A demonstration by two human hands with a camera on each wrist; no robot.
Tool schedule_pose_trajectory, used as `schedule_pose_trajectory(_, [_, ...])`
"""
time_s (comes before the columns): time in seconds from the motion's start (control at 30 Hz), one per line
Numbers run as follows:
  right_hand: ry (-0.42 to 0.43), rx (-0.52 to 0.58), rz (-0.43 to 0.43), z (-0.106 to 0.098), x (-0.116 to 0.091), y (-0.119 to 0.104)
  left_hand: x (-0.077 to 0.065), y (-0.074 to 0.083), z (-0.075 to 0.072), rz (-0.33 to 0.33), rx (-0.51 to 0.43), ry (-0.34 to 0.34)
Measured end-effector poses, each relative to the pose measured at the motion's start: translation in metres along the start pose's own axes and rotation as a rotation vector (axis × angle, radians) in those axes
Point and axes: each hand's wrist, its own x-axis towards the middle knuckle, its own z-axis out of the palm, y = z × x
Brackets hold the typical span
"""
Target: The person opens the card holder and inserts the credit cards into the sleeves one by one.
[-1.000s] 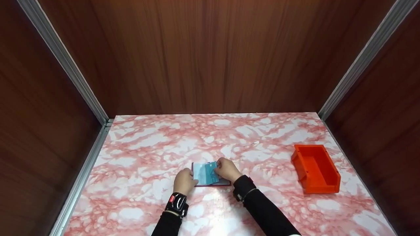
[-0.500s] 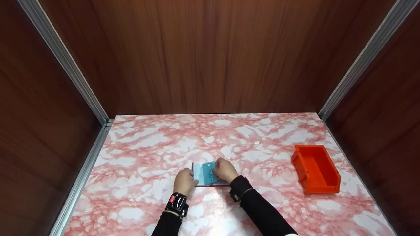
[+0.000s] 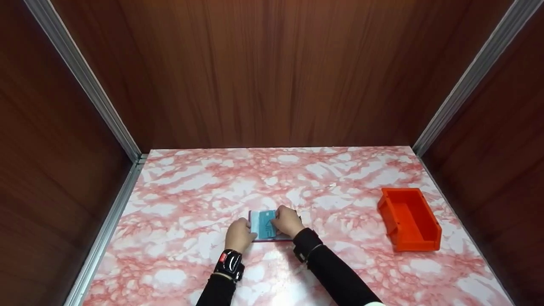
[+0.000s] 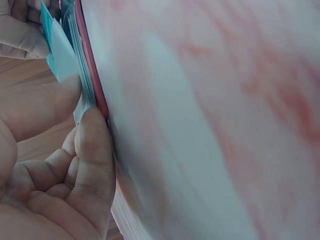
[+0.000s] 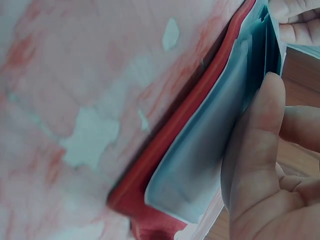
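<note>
A card holder [image 3: 254, 220] with a red cover [image 5: 192, 97] and clear plastic sleeves [image 5: 200, 145] lies spread on the table in front of me. My left hand [image 3: 238, 236] holds its left edge, with the thumb [image 4: 50, 105] over the sleeves and a finger by the red cover. A teal card [image 3: 266, 224] with large lettering lies at the sleeves. My right hand [image 3: 288, 221] pinches this card near its right edge, fingers bent. The right part of the holder is partly hidden under that hand.
An orange plastic bin [image 3: 410, 219] stands to the right on the pink-and-white marbled table [image 3: 191, 182]. Brown wood-look panels [image 3: 272, 76] enclose the table at the back and sides, with metal rails [image 3: 106, 106] at the corners.
My right hand has moved left together with the teal card, which now stands straighter and covers more of the clear sleeve. My left hand has stayed at the holder's left edge.
</note>
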Motion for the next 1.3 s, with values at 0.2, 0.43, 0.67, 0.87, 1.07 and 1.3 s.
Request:
schedule_pose_trajectory(0.2, [0.047,-0.07,-0.044,0.002,-0.001,-0.003,0.001,-0.002,0.001,0.033,0.02,0.016])
schedule_pose_trajectory(0.43, [0.021,-0.012,-0.044,0.006,-0.001,-0.004,0.001,-0.003,0.0,0.052,0.017,0.023])
schedule_pose_trajectory(0.67, [0.024,-0.033,-0.064,0.01,0.0,-0.007,0.002,-0.001,0.0,0.023,0.016,0.005])
schedule_pose_trajectory(0.87, [0.044,-0.082,-0.081,0.012,0.0,-0.008,0.003,-0.001,0.001,0.011,0.018,0.005])
schedule_pose_trajectory(1.07, [0.048,-0.096,-0.098,0.014,-0.001,-0.008,0.002,-0.001,0.0,0.022,0.012,0.013])
schedule_pose_trajectory(1.3, [0.05,-0.093,-0.106,0.015,-0.001,-0.007,0.001,0.0,0.001,0.026,0.022,0.022])
